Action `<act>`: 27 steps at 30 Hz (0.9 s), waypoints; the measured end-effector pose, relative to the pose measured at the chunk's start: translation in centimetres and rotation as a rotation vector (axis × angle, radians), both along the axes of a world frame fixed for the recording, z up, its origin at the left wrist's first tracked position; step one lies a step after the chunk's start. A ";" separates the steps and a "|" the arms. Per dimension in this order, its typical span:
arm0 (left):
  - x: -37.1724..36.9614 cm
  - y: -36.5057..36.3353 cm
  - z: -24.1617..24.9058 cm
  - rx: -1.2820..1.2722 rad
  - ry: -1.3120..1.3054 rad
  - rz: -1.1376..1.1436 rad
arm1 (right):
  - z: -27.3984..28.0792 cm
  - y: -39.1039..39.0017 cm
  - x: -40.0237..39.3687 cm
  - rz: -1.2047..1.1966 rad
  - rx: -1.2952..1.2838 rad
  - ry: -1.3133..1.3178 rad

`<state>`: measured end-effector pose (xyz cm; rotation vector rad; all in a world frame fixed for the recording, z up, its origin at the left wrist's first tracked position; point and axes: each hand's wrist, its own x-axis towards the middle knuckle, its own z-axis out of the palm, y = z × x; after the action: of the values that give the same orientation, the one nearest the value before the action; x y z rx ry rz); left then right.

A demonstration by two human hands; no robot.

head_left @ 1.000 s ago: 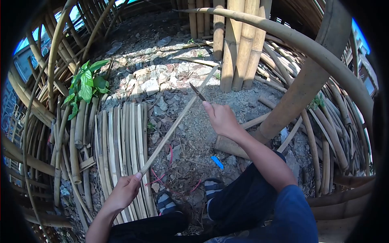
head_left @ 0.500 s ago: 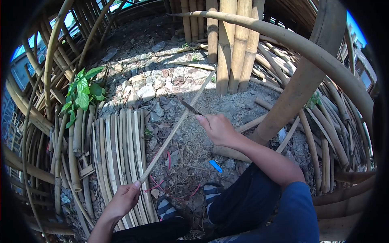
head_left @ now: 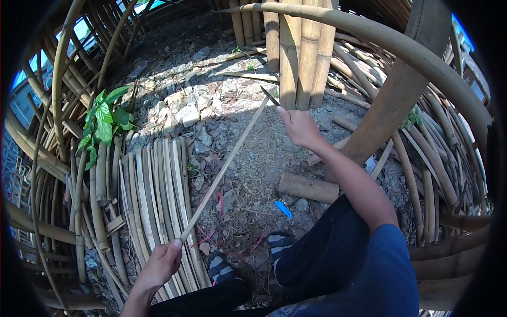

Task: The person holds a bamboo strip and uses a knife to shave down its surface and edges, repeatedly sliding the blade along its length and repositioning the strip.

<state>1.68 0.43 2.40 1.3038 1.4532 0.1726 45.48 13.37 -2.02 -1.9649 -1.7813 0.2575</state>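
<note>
My left hand (head_left: 162,263) is closed around the near end of a long, thin bamboo strip (head_left: 224,171), which slants up and away to the right. My right hand (head_left: 302,128) grips a knife (head_left: 270,96), its handle hidden in the fist. The dark blade points up and left and lies across the strip's far end. Below my left hand a row of split bamboo strips (head_left: 158,190) lies side by side on the ground.
A short bamboo piece (head_left: 308,187) and a blue scrap (head_left: 283,209) lie before my feet. Upright bamboo poles (head_left: 301,58) stand ahead. A thick slanted pole (head_left: 388,116) and a curved pole (head_left: 364,29) cross the right side. A leafy plant (head_left: 104,120) grows at left.
My right hand has moved up and away with the knife, from midway along the strip to its far end. My left hand keeps its hold on the near end.
</note>
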 end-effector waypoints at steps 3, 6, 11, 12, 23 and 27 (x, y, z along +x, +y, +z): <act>0.2 0.4 -0.5 -0.012 -0.041 -0.006 | 0.0 -0.3 -0.3 -0.050 -0.016 -0.021; -0.3 0.7 -0.7 -0.022 -0.028 -0.013 | -0.6 0.1 0.0 -0.080 0.038 0.015; -0.7 0.2 0.0 -0.006 -0.081 -0.005 | -4.7 3.2 8.8 -0.481 -0.063 0.063; -1.1 0.0 -0.1 0.053 -0.092 0.008 | -5.6 2.5 8.4 -0.540 -0.046 0.062; 0.4 0.7 0.2 0.109 -0.095 0.033 | 1.2 -8.9 -11.9 0.266 0.179 0.236; 0.7 0.8 0.4 0.087 -0.078 0.007 | -1.3 -12.5 -17.4 0.466 0.213 0.212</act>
<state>2.41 1.19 2.84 1.3471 1.3973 0.2913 28.08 0.86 -3.35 -1.3088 -2.0084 0.3922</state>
